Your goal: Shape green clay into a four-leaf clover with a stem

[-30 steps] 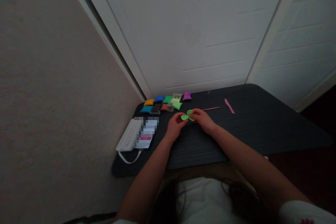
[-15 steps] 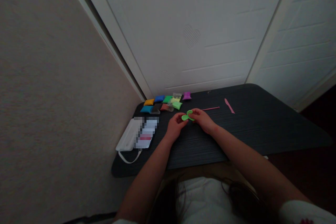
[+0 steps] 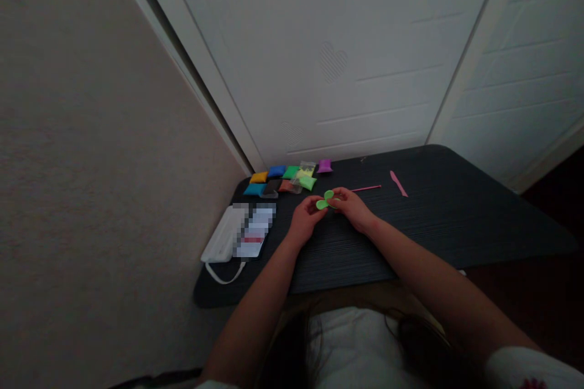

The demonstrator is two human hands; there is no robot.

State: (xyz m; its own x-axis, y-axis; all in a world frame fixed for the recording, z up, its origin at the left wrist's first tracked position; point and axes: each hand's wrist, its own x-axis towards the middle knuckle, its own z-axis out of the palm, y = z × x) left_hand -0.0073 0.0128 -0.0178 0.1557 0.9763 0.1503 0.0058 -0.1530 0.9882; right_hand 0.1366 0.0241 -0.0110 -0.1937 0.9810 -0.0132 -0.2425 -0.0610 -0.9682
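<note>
A light-green piece of modelling clay (image 3: 322, 203), shaped into three rounded lobes like a clover, is held between my hands above the table. My left hand (image 3: 305, 216) pinches its left lobe between thumb and fingers. From the other side, my right hand (image 3: 352, 206) grips the piece near its right lobe, and its fingers partly cover that lobe. Just beyond my right hand lies a thin pink stick tool (image 3: 367, 188). A pink plastic clay knife (image 3: 398, 184) rests farther right.
Several coloured clay packets (image 3: 277, 171) lie at the back left of the dark table (image 3: 438, 219). At the left stand a white power bank (image 3: 224, 236) and a phone (image 3: 256, 231), with a white cable looping in front. A white panelled door (image 3: 365, 61) rises behind the table.
The green clay piece has turned very slightly between my fingers, its right lobe now more covered. Both hands stay in nearly the same place.
</note>
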